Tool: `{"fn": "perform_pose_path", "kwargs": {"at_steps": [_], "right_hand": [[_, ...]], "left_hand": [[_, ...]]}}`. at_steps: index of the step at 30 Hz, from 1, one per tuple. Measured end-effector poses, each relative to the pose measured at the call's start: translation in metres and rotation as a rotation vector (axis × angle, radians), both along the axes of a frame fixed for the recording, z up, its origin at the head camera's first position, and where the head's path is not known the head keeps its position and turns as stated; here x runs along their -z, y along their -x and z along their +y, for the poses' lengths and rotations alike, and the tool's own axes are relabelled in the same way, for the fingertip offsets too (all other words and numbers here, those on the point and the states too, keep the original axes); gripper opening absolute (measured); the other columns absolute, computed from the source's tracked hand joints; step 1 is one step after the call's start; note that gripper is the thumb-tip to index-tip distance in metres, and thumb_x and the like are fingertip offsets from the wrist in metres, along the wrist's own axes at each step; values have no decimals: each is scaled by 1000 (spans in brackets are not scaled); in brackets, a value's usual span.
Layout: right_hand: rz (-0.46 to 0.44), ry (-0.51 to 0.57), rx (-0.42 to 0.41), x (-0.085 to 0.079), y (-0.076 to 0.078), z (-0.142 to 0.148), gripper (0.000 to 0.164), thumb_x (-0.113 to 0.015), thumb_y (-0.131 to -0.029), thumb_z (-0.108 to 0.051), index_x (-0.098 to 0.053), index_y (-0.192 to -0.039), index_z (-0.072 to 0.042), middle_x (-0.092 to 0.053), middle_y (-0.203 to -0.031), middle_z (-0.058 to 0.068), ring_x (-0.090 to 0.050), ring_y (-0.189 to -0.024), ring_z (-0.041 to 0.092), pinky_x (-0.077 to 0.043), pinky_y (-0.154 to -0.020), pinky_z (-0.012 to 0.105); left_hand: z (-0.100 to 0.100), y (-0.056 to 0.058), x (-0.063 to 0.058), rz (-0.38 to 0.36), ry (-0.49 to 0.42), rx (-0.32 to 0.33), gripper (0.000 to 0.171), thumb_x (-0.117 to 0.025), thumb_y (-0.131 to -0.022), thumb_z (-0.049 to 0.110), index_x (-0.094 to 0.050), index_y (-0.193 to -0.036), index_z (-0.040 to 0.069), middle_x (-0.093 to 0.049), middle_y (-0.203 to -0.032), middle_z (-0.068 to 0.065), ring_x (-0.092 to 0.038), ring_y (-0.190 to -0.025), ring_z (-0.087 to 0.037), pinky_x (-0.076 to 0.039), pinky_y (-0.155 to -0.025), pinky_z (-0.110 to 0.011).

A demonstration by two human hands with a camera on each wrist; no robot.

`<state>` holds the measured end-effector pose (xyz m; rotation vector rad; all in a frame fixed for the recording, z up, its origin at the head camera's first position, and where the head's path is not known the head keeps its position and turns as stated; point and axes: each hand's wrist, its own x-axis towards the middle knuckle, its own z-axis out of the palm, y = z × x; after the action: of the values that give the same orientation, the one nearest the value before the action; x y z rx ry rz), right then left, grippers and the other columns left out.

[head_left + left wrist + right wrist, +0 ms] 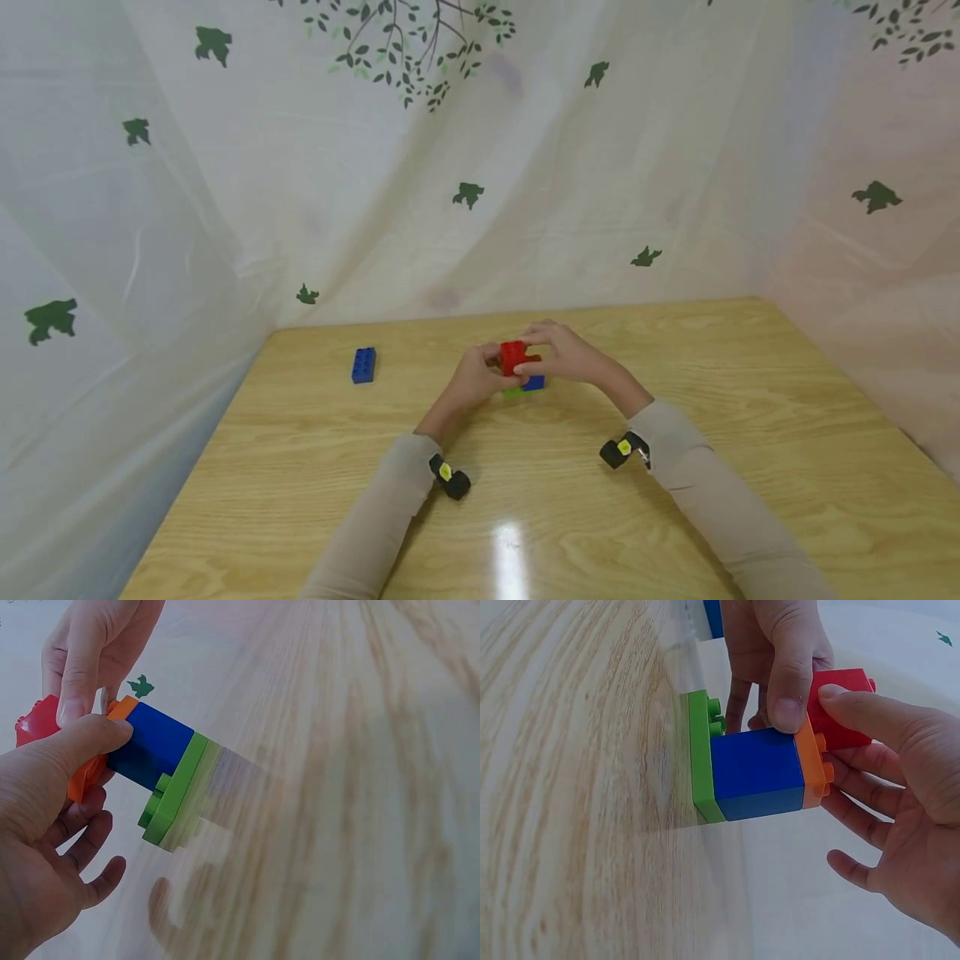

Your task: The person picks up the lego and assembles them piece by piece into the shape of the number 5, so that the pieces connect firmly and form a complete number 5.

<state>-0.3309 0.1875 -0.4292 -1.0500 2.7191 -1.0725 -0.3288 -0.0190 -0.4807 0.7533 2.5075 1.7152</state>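
Note:
A stack of toy building bricks stands on the table. Its base is a flat green brick (700, 765), under a blue brick (757, 769) and a thin orange brick (812, 769). At the top is a red brick (512, 355), offset to one side. My left hand (480, 372) grips the stack, thumb pressed where the orange and blue bricks meet, fingers behind. From the other side my right hand (566, 356) pinches the red brick between thumb and fingers. Part of the red brick is hidden behind the thumbs in the left wrist view.
A loose blue brick (363, 365), studs up, lies toward the back left of the wooden table (300, 467). A pale curtain (375, 208) with leaf prints hangs behind and along the sides. Each sleeve carries a small black wrist camera (617, 452).

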Motion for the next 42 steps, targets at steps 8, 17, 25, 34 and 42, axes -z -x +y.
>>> {"fn": "perform_pose_path", "kwargs": {"at_steps": [8,17,25,34,42], "right_hand": [[15,4,-9,0,1,-1,38,-82,-88,-24,-74,-119,-3,-68,-114,12,-58,-112,36,-51,-95,57],[11,-19,37,1,1,-2,43,-82,-87,-25,-72,-122,-2,-66,-126,18,-56,-122,38,-49,-100,59],[-25,6,62,-1,0,-1,46,-82,-87,-23,-71,-125,0,-63,-134,23,-51,-132,44,-45,-105,63],[-33,34,45,2,2,0,44,-83,-86,-23,-72,-124,-3,-68,-121,14,-57,-117,34,-49,-100,59],[-39,37,35,5,4,1,49,-82,-88,-25,-69,-127,0,-68,-120,15,-59,-114,34,-51,-97,56]], "left_hand": [[-1,0,-1,0,2,1,26,-86,-80,5,-74,-103,-1,-75,-93,-15,-64,-86,-12,-52,-79,-24],[-4,0,-2,4,35,10,29,-85,-82,8,-75,-108,1,-76,-99,-14,-65,-91,-15,-52,-82,-26],[-7,2,-3,6,70,24,30,-85,-82,11,-76,-110,3,-75,-105,-13,-66,-93,-19,-52,-82,-27],[-17,2,-13,-87,128,50,31,-85,-83,14,-75,-112,7,-72,-106,-7,-63,-99,-18,-53,-88,-33],[-43,5,-36,-95,250,79,50,-81,-87,20,-66,-134,10,-67,-120,-16,-59,-118,-28,-46,-103,-48]]}}
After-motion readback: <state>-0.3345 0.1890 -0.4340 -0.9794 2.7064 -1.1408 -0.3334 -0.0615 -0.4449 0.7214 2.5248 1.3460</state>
